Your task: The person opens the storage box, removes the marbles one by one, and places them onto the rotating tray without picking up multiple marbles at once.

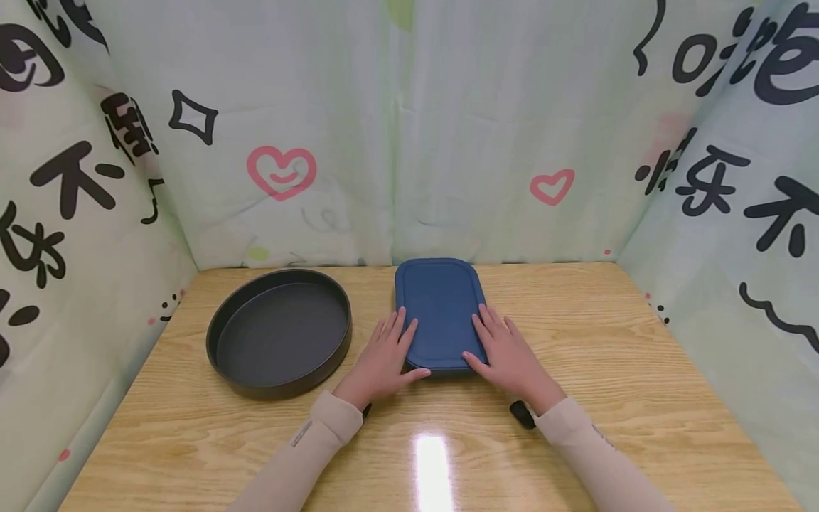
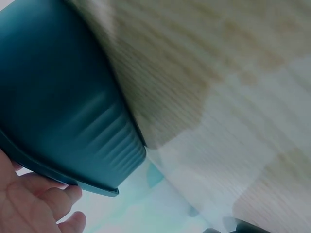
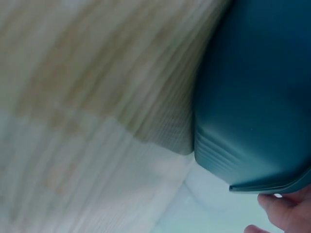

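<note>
A lidded blue box [image 1: 441,309] with rounded corners stands on the table, its long side running away from me. My left hand [image 1: 382,358] lies at its left near corner, fingers along the lid's edge and thumb at the near rim. On the opposite side, my right hand [image 1: 512,355] rests its outstretched fingers and thumb on the lid's right edge. Both wrist views show the box's ribbed side wall [image 2: 97,126], with fingertips [image 3: 272,204] at the lid's rim. No finger is seen curled round the box.
To the left of the box stands a round dark grey pan [image 1: 281,334] with a low wall. The wooden table [image 1: 608,341] reaches back to printed curtains [image 1: 448,142], which also close off both sides.
</note>
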Demonstrator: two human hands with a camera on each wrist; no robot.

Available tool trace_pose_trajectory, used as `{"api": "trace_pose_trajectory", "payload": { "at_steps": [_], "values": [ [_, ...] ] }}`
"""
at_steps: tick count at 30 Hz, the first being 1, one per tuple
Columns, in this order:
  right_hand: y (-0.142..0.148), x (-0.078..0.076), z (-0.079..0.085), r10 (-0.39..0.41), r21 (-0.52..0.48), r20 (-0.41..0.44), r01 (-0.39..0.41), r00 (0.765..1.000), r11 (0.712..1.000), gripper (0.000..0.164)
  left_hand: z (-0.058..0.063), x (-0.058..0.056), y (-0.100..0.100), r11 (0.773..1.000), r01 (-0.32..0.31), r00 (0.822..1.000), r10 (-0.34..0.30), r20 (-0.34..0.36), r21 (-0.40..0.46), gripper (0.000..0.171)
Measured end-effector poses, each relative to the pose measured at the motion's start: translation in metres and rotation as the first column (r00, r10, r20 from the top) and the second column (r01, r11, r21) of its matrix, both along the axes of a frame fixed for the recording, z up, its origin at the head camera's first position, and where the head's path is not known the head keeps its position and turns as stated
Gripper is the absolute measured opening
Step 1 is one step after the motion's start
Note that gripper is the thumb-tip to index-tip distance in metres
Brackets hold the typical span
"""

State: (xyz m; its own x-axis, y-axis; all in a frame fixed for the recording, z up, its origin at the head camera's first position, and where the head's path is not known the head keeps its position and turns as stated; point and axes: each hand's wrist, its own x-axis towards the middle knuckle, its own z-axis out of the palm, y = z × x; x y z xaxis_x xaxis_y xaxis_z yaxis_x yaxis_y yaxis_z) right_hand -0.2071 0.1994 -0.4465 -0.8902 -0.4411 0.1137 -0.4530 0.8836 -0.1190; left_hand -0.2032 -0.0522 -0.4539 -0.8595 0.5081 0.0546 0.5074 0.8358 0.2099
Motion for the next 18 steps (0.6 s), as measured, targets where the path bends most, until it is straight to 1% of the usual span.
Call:
{"api": "trace_pose_trajectory", "payload": {
  "at_steps": [8, 12, 15, 18],
  "values": [
    [-0.004, 0.010, 0.001, 0.003, 0.014, -0.031, -0.002, 1.000, 1.000, 0.075, -0.001, 0.009, -0.004, 1.000, 0.006, 1.000, -0.006, -0.016, 0.015, 0.086],
    [-0.006, 0.012, 0.003, 0.020, 0.023, -0.053, -0.019, 0.998, 1.000, 0.073, -0.003, 0.012, -0.005, 1.000, 0.002, 0.999, -0.001, -0.044, 0.017, 0.088],
    [-0.007, 0.014, 0.005, 0.074, 0.055, -0.088, -0.069, 0.993, 0.996, 0.070, -0.007, 0.014, -0.006, 1.000, -0.016, 0.998, 0.017, -0.069, 0.017, 0.095],
    [-0.010, 0.017, 0.007, 0.158, 0.089, -0.117, -0.148, 0.980, 0.985, 0.068, -0.010, 0.016, -0.006, 0.998, -0.060, 0.994, 0.063, -0.088, 0.033, 0.104]
  ]
}}
